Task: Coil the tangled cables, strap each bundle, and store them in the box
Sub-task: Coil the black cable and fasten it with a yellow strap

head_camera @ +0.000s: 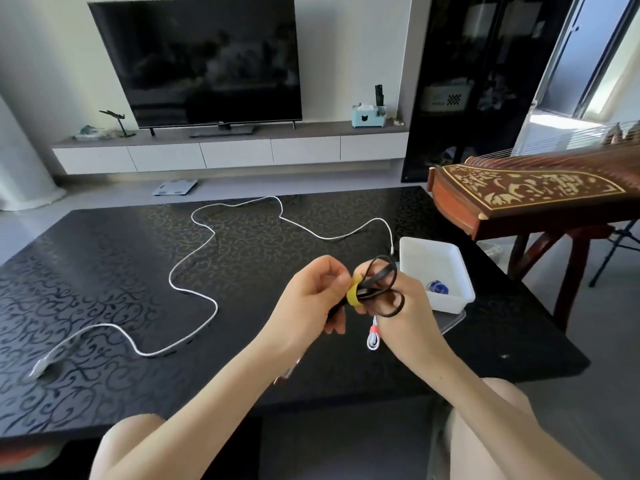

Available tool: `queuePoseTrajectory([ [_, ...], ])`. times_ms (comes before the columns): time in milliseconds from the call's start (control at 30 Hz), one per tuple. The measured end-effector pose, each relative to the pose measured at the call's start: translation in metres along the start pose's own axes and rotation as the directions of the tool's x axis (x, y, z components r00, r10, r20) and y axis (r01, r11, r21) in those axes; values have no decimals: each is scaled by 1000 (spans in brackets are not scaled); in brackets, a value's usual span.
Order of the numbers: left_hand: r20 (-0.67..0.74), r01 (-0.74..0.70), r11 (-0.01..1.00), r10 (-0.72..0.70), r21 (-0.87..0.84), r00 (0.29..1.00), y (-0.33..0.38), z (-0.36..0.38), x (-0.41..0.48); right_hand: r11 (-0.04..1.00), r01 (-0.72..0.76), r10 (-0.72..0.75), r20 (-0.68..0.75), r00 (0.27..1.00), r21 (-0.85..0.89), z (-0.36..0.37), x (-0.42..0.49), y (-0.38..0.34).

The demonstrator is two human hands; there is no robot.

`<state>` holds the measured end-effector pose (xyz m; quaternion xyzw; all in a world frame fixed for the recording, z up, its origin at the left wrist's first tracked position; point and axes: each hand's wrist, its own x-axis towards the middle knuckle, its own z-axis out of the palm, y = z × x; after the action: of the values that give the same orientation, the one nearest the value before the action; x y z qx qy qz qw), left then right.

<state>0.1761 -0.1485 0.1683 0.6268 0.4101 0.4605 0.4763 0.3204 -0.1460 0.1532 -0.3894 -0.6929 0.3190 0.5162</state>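
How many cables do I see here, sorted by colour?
White: 2, the long loose cable and the small strapped bundle.
Black: 1, the coiled cable with a yellow strap.
Total: 3; the blue item in the box is unclear.

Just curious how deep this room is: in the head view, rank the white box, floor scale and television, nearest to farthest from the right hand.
1. White box, on the table beside the right hand.
2. Scale, beyond the table's far edge.
3. Television, farthest back.
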Motion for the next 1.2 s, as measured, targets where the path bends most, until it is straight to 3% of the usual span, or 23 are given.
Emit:
queuePoseTrajectory([
  [133,-84,-103,992,109,72,990,-3,8,-1,985,-111,131,-161,978,130,11,3,-9],
  [267,-105,-91,994,84,-63,991,-5,14,1,933,-248,314,-258,913,260,19,7,-13],
  [367,-70,-66,986,56,-151,996,-8,11,2,859,-319,440,-260,860,401,21,9,-15],
  [533,3,-74,983,75,-165,997,-16,3,2,722,-502,639,-180,748,476,20,15,-11],
  [633,-92,-129,975,114,-182,989,-17,1,5,719,-496,602,-79,795,486,17,13,-9],
  [767,-182,-147,969,111,-197,977,-17,0,11,863,-404,438,-52,897,305,17,-2,-2],
  [867,-243,-126,985,95,-114,965,-18,-1,14,913,-394,400,-43,915,107,15,-10,0],
  [1000,-248,-123,964,182,235,951,-22,3,14,922,-381,380,-22,925,-68,12,-10,-6],
  [1100,-120,-231,875,308,425,944,-21,5,13,888,-460,460,18,888,14,4,-3,-14],
  [1200,81,-384,737,411,556,908,-22,1,14,769,-595,580,135,803,232,-7,6,-19],
])
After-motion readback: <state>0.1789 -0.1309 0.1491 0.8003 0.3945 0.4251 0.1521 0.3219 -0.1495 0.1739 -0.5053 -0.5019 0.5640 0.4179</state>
